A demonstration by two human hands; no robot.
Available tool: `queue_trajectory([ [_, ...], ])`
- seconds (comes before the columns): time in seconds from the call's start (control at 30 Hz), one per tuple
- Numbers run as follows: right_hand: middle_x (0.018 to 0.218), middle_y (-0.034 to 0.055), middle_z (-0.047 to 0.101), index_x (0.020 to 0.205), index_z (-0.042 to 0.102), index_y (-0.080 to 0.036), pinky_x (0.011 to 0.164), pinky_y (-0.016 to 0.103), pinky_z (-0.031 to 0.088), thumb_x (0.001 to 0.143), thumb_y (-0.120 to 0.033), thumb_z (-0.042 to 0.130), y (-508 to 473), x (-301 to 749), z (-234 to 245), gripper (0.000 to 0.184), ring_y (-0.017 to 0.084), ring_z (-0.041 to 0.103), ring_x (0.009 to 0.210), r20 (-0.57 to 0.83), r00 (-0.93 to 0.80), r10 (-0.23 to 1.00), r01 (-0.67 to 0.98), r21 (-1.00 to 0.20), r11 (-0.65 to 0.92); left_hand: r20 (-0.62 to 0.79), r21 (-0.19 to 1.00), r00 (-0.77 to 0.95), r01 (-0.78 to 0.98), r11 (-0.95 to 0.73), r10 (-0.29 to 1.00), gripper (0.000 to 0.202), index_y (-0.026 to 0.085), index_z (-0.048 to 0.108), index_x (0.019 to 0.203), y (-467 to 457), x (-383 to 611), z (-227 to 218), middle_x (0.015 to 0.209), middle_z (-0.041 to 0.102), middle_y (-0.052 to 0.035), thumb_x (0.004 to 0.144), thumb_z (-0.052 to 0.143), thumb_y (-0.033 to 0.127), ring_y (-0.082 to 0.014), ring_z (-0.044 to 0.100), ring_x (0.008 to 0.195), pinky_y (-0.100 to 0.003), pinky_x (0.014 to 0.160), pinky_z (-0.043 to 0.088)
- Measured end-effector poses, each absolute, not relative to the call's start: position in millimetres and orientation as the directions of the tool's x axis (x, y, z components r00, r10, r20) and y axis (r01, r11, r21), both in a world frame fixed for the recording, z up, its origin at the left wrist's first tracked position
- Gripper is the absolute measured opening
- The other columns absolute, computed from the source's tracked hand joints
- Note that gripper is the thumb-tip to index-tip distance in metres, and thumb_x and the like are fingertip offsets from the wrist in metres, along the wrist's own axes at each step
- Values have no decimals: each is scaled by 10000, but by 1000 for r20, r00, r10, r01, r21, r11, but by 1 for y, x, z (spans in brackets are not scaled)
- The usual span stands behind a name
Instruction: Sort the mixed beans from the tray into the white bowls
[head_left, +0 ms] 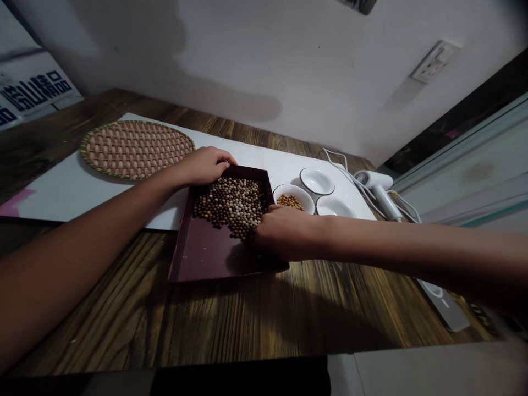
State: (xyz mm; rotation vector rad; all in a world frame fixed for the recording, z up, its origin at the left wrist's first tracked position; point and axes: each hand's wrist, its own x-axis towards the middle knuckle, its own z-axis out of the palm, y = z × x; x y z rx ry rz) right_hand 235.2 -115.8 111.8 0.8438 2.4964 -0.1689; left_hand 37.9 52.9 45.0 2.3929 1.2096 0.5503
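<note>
A shallow dark maroon box point(206, 247) sits partly on a white board and partly on the wooden table. Many small round beads point(235, 203), dark brown, tan and pale, are heaped across its far half. My left hand point(208, 165) is closed on the box's far left corner, fingers over the rim. At the right side wall my right hand point(284, 231) reaches in, curled at the edge of the beads; its fingertips are hidden, so what they hold cannot be made out. Just beyond it, a white bowl point(307, 201) contains yellowish-brown beads point(290, 202).
Two more white bowls, a far one point(317, 181) and a near one point(336, 207), stand right of the box. A woven oval tray point(136, 148) lies on the white board point(256, 154) at left. A white hair dryer point(381, 190) with its cord lies right; a phone-like slab point(445, 305) is nearer.
</note>
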Motion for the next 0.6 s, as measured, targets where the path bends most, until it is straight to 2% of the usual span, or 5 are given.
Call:
queue_trajectory([
  [0.17, 860, 97, 769, 872, 791, -143, 684, 330, 435, 815, -90, 658, -115, 237, 115, 154, 201, 660, 761, -544, -617, 569, 691, -29, 723, 145, 529, 540, 666, -526, 829, 408, 257, 806, 1131, 51, 39, 47, 1109, 804, -65, 852, 526, 357, -264, 703, 1021, -384, 955, 527],
  [0.33, 949, 46, 792, 988, 793, -152, 744, 269, 477, 846, -56, 629, -103, 255, 123, 237, 145, 678, 807, -442, -711, 547, 703, -449, 552, 158, 511, 552, 664, -546, 819, 414, 240, 807, 1130, 52, 38, 46, 1123, 800, -74, 858, 518, 358, -267, 705, 1032, -387, 962, 520],
  [0.4, 1011, 53, 795, 1057, 785, -150, 777, 272, 490, 897, -108, 628, -98, 266, 126, 227, 148, 691, 856, -386, -721, 575, 681, -548, 486, 163, 507, 557, 661, -554, 814, 415, 243, 806, 1133, 54, 38, 45, 1131, 800, -71, 862, 514, 359, -264, 704, 1039, -385, 968, 518],
  [0.5, 1015, 66, 787, 1060, 776, -151, 777, 297, 479, 997, -251, 583, -94, 282, 128, 227, 164, 677, 865, -285, -703, 652, 664, -592, 458, 167, 503, 562, 658, -560, 810, 417, 241, 801, 1147, 55, 38, 44, 1139, 799, -66, 868, 512, 354, -253, 704, 1045, -373, 976, 514],
  [0.6, 865, 42, 746, 968, 761, -148, 690, 294, 428, 1051, -375, 535, -96, 292, 126, 331, 145, 607, 738, -238, -671, 702, 680, -576, 454, 173, 507, 561, 654, -562, 809, 409, 226, 802, 1135, 55, 38, 43, 1132, 799, -66, 874, 509, 341, -251, 709, 1031, -367, 963, 520],
])
